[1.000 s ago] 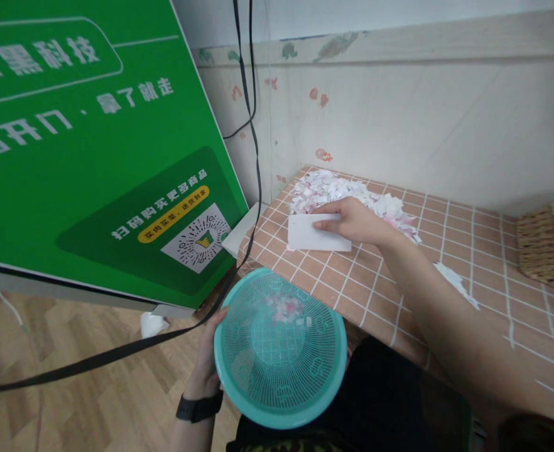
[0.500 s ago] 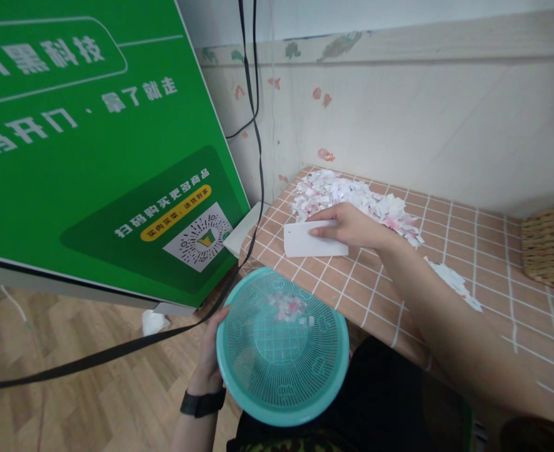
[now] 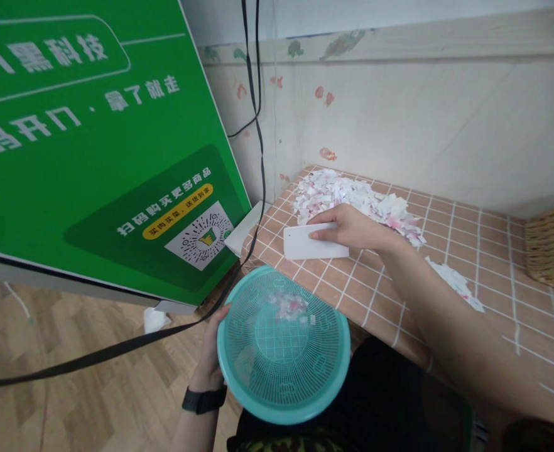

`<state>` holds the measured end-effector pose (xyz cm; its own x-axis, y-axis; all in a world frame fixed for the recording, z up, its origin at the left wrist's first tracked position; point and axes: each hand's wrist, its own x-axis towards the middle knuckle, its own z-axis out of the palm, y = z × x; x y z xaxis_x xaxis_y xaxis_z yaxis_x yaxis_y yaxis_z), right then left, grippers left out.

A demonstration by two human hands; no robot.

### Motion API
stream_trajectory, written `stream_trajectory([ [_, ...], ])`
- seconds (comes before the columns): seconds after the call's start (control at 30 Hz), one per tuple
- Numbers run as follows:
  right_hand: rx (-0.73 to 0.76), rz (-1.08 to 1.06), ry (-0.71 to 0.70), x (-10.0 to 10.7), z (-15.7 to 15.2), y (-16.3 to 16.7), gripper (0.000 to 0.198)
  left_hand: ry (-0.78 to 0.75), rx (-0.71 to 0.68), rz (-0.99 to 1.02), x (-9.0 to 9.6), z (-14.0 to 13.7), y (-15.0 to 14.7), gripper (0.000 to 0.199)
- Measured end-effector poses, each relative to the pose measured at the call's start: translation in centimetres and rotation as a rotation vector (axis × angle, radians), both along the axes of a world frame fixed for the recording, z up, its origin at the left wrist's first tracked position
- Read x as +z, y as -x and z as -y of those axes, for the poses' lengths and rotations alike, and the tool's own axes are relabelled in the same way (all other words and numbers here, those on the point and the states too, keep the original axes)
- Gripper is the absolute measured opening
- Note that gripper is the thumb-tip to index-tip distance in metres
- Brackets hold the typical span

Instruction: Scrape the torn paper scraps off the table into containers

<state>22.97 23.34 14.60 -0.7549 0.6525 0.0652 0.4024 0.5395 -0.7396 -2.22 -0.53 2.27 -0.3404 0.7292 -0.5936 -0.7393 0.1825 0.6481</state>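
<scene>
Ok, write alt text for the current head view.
A person's right hand holds a white card at a grid-patterned table, in front of a heap of paper scraps, while the left hand holds a teal mesh basket with scraps inside by the table's edge. A green panel fills the upper left.

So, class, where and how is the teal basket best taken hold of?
Probably by the left part of its rim, coming from the left: the lip is smooth and rounded, and the table crowds the far right of the teal basket. The left hand grips there.
</scene>
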Motion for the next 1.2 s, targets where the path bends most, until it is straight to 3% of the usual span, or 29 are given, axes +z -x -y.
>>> stream_trajectory([
  [0.2, 0.134, 0.044, 0.12, 0.3, 0.5, 0.1, 0.026, 0.024, -0.001, 0.001, 0.1, 0.1, -0.1, 0.022],
  [0.3, 0.042, -0.007, 0.11, 0.7, 0.5, -0.3, 0.027, 0.023, 0.001, 0.005, 0.1, 0.1, -0.1, 0.023],
  [0.47, -0.331, -0.096, -0.195, 2.0, 0.8, -0.2, 0.018, 0.017, 0.003, 0.023, 0.1, 0.1, -0.2, 0.021],
  [0.57, -0.404, 0.0, -0.359, 2.0, 3.4, 1.6, 0.016, 0.012, 0.004, 0.003, 0.0, 0.1, -0.2, 0.02],
  [0.63, -0.352, 0.112, -0.447, 1.3, 6.3, 3.5, 0.021, 0.002, -0.009, -0.009, -0.1, 0.1, -0.1, 0.021],
  [0.73, -0.105, 0.261, -0.565, 0.0, 10.4, 6.0, 0.026, 0.005, -0.02, -0.015, -0.5, 0.1, 0.1, 0.023],
  [0.8, 0.013, 0.289, -0.608, -0.2, 11.4, 6.6, 0.028, 0.011, -0.01, -0.018, -0.8, 0.1, 0.1, 0.023],
  [0.87, 0.001, 0.304, -0.584, 0.2, 10.4, 5.9, 0.028, 0.013, 0.0, -0.016, -0.9, 0.2, 0.1, 0.024],
  [1.0, -0.326, 0.11, -0.458, 1.1, 5.0, 3.0, 0.03, 0.006, -0.001, -0.004, -0.7, 0.4, 0.0, 0.024],
  [1.1, -0.301, 0.015, -0.364, 0.5, 2.4, 1.7, 0.029, 0.012, 0.009, -0.004, -0.5, 0.5, -0.1, 0.023],
  [1.2, -0.206, 0.062, -0.351, -0.4, 2.3, 1.8, 0.03, 0.02, 0.026, -0.005, -0.4, 0.5, -0.2, 0.022],
])
